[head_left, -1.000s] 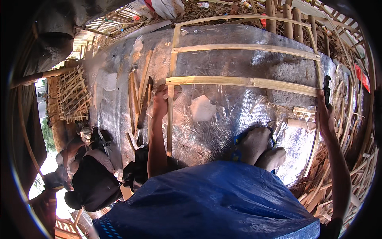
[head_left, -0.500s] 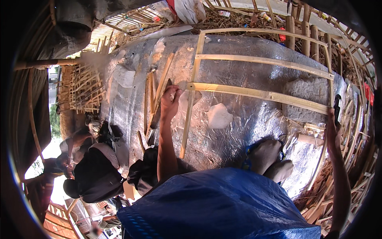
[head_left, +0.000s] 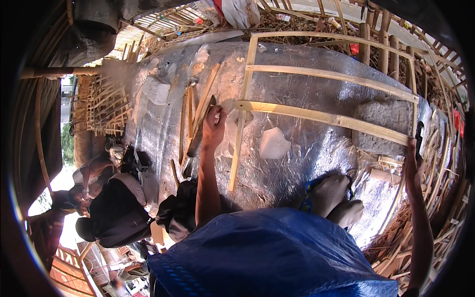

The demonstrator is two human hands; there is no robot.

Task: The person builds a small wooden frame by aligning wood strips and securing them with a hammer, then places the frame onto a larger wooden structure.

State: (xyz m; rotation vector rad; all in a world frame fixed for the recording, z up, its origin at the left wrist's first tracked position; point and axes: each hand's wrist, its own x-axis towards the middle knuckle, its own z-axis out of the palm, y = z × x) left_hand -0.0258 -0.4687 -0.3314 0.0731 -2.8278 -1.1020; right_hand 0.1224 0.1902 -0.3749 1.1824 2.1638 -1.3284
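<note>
A ladder-like frame of pale bamboo slats (head_left: 302, 113) lies on the silvery sheet, its crosspieces running left to right. Just left of its left upright, my left hand (head_left: 213, 127) is raised with thumb and fingertips pinched together. Anything between them is too small to make out. A small dark spot marks the left end of the nearest crosspiece, close to those fingers. At the frame's right side, my right hand (head_left: 412, 166) is closed round a dark tool (head_left: 419, 137), whose kind I cannot tell, beside the end of that crosspiece.
A rough grey block (head_left: 382, 123) lies under the frame's right part. Loose bamboo strips (head_left: 204, 96) rest left of my left hand. My foot (head_left: 329, 194) is below the frame. Split bamboo (head_left: 440, 193) piles up at right. A crouching person (head_left: 118, 210) is at lower left.
My left hand has drawn slightly left, away from the crosspiece's end. The frame shows slightly higher and farther right. My right hand keeps its hold on the dark tool.
</note>
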